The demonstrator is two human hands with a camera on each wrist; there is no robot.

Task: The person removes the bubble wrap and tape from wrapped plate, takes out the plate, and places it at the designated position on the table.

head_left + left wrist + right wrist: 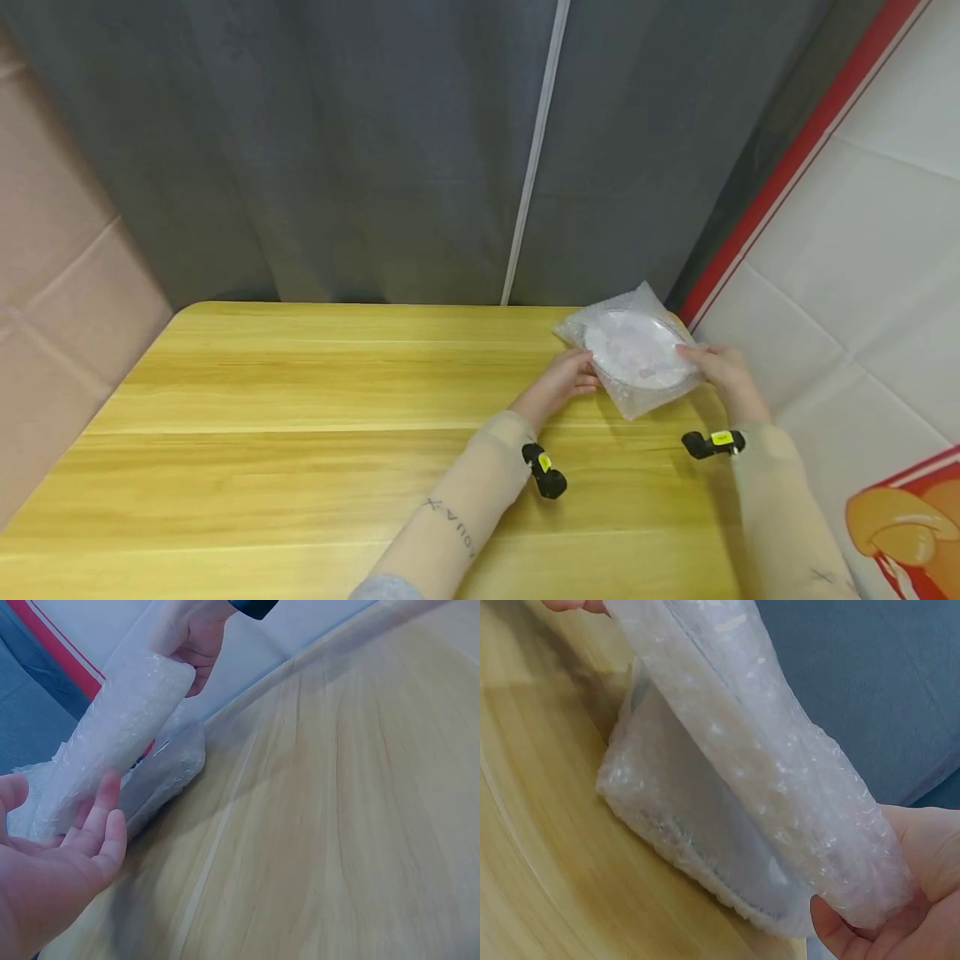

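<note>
**Bubble bag in hand, round item inside**

Bubble bag [632,403] tilted over far right corner of table [300,467]. Pale disc [633,346] shows through the wrap. Right hand [722,373] grips its right edge. Left hand [561,382] touches its left edge, fingers loose; can't tell if thumb pinches. Lower wrap layer [694,802] beneath: flap or second bag, can't tell.
</note>
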